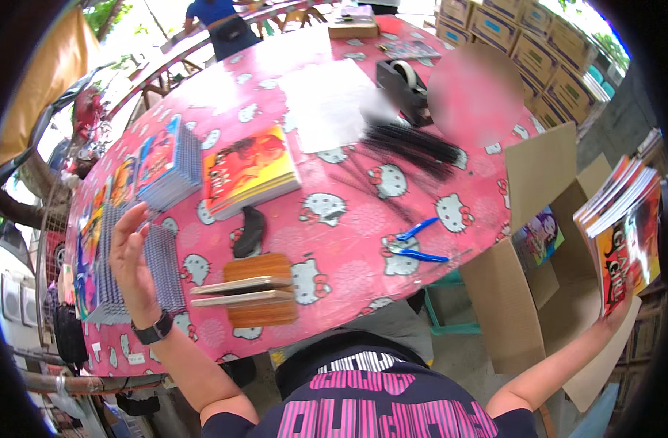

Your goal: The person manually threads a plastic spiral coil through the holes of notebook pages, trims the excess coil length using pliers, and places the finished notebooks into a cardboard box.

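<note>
At the near edge of the table, a wooden stand is set, with two upright slats held across it. To its left, the left hand is held up by the spiral-bound books; its fingers are parted and loosely bent, and nothing is gripped. Whether the books are touched cannot be told. On the far right, a sheaf of booklets is clasped from below by the right hand, its fingers closed about the lower edge; it is held up beside an open box. Further in, a black object and blue-handled pliers are laid down. Beyond these, a yellow-red stack, black coils, white paper and a tape dispenser are placed. Farthest off, cartons are piled, and a person in blue is seen.
</note>
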The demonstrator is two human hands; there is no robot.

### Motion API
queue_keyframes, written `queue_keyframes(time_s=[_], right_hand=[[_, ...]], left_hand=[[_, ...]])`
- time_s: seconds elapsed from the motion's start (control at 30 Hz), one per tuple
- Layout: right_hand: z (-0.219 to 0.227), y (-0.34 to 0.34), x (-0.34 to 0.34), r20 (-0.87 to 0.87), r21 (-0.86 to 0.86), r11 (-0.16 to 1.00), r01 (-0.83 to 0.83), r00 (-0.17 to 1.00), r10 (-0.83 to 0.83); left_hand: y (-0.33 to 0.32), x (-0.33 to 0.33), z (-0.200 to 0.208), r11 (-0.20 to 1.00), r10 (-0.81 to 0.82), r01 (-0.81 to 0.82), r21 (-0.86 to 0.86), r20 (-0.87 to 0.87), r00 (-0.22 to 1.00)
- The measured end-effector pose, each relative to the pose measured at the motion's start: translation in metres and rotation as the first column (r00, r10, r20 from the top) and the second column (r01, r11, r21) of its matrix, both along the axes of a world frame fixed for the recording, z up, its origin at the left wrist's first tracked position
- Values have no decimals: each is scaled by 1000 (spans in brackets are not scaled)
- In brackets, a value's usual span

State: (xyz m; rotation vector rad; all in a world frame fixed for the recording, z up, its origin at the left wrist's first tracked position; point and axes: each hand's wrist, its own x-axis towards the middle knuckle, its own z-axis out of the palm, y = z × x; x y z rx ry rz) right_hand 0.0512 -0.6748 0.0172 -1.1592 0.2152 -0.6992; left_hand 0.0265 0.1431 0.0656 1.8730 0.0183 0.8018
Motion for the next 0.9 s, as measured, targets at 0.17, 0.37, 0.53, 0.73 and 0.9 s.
queue_keyframes(time_s=[0.17, 0.37, 0.53, 0.73, 0.9], right_hand=[[23, 211, 76, 499, 189, 887, -421, 820, 282], [55, 509, 89, 465, 5, 749, -662, 665, 585], [43, 597, 78, 500, 3, 454, -891, 394, 771], [1, 590, 157, -50, -336, 62, -940, 83, 995], [-75, 641, 120, -71, -996, -91, 23, 442, 894]], left_hand=[[-94, 30, 34, 819, -573, 569, -82, -42, 819], [-155, 70, 20, 343, -612, 658, -670, 372, 698], [-80, 46, 27, 200, -411, 580, -789, 470, 781], [-14, 17, 13, 571, -77, 318, -757, 337, 938], [37, 7, 1, 679, -55, 318, -662, 386, 921]])
